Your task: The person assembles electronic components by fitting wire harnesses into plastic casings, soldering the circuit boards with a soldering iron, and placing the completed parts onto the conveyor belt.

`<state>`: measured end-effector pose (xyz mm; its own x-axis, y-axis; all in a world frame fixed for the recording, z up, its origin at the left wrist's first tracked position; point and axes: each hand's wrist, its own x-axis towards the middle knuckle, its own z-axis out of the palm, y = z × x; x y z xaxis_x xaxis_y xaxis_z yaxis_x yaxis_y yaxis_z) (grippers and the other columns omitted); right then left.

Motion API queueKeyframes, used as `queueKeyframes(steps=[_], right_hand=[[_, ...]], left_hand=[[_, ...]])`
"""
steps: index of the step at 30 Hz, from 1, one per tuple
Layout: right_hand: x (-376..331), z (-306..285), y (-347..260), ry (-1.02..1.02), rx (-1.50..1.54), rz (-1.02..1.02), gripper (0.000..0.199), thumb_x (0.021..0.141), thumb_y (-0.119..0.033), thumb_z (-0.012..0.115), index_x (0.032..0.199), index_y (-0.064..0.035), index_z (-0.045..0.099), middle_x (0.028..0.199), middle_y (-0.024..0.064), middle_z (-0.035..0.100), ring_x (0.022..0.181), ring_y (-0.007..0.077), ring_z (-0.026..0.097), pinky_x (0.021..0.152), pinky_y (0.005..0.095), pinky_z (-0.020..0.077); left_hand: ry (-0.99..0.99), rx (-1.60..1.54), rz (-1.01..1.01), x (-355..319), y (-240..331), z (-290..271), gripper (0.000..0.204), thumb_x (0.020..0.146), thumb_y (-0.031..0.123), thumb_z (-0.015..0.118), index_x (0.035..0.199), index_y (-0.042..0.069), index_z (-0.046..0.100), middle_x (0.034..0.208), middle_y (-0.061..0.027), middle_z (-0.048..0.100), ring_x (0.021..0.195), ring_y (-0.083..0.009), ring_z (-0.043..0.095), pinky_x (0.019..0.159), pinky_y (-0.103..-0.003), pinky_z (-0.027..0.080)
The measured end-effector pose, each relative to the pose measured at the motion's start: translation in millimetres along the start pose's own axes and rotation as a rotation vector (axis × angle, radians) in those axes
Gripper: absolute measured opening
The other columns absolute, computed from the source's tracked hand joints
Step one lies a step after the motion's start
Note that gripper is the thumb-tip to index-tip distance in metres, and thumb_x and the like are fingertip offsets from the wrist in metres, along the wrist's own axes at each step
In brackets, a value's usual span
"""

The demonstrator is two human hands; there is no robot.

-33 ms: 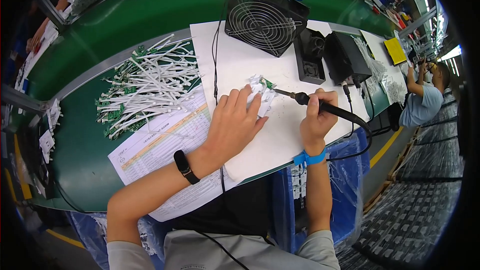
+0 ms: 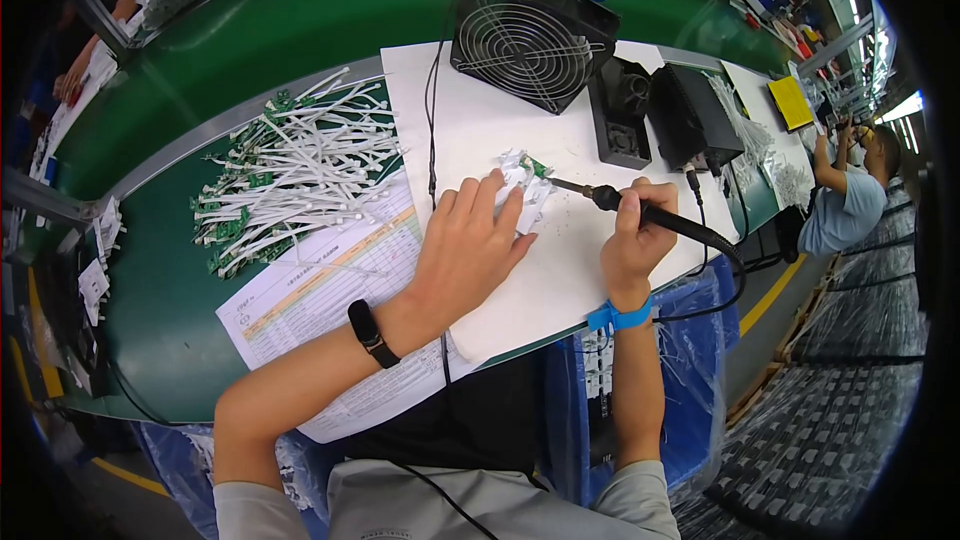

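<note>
Green circuit board [image 2: 539, 169] at the far end of a white plastic part [image 2: 532, 205], on a white sheet [image 2: 575, 260] spread over the green counter [image 2: 160, 320]; whether it is fastened there cannot be told. Nearer than the board and to its right, below the counter edge, hangs a blue plastic liner [image 2: 690, 390].

The left hand [image 2: 468, 242], nearer than the board and to its left, lies with fingers spread over the white part, thumb apart; gripping or merely steadying, I cannot tell. To the board's right, the right hand [image 2: 640, 240] pinches the black handle of a soldering iron [image 2: 607, 197], its tip at the board's right edge, touching or just beside.

Nearer and left of the board lies a printed form [image 2: 330, 295]; farther left, a heap of circuit boards with white cables [image 2: 300, 170]. Beyond the board stand a black fan [image 2: 520, 50], a black tray [image 2: 622, 130] and a black power unit [image 2: 695, 115].

Soldering on this one board seems under way; no finished joint can be made out. The heap probably remains to be done, though its joints are too small to check.
</note>
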<state>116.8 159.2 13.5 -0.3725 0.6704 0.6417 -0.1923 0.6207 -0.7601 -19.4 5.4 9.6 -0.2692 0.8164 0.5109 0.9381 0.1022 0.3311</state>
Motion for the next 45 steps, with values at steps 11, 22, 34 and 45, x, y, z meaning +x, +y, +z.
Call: queueKeyframes(steps=[11, 22, 34, 45], right_hand=[[0, -1, 0, 0.036, -0.005, 0.072, 0.011, 0.099, -0.004, 0.059, 0.094, -0.0042, 0.049, 0.075, 0.0000, 0.049, 0.067, 0.0046, 0.040, 0.060, 0.0208, 0.0319], [-3, -2, 3, 0.097, -0.012, 0.193, 0.014, 0.100, -0.010, 0.062, 0.094, -0.0032, 0.050, 0.080, 0.0011, 0.053, 0.072, 0.0061, 0.043, 0.064, 0.0222, 0.0362], [-3, -3, 3, 0.076, 0.007, 0.197, 0.014, 0.101, -0.009, 0.060, 0.094, -0.0035, 0.049, 0.079, 0.0012, 0.051, 0.071, 0.0057, 0.042, 0.064, 0.0221, 0.0358], [30, -14, -8, 0.351, -0.141, -0.108, 0.015, 0.104, -0.018, 0.058, 0.095, -0.0072, 0.053, 0.088, -0.0015, 0.057, 0.075, 0.0020, 0.049, 0.059, 0.0169, 0.0382]], left_hand=[[-0.012, 0.006, -0.008, 0, 0, -1, 0.046, 0.085, 0.026, 0.079, 0.121, 0.000, 0.066, 0.125, -0.0200, 0.062, 0.104, -0.0295, 0.057, 0.084, -0.040, 0.047], [-0.013, -0.005, -0.011, -1, 0, 0, 0.047, 0.084, 0.026, 0.079, 0.121, -0.001, 0.066, 0.125, -0.0207, 0.062, 0.105, -0.0295, 0.057, 0.083, -0.040, 0.046], [-0.003, -0.012, -0.009, -2, 0, 1, 0.047, 0.083, 0.025, 0.080, 0.119, -0.002, 0.066, 0.122, -0.0203, 0.061, 0.105, -0.0302, 0.057, 0.083, -0.040, 0.046], [-0.014, -0.024, -0.012, -2, -1, 3, 0.050, 0.083, 0.026, 0.078, 0.122, -0.001, 0.064, 0.126, -0.0207, 0.059, 0.105, -0.0317, 0.056, 0.084, -0.041, 0.047]])
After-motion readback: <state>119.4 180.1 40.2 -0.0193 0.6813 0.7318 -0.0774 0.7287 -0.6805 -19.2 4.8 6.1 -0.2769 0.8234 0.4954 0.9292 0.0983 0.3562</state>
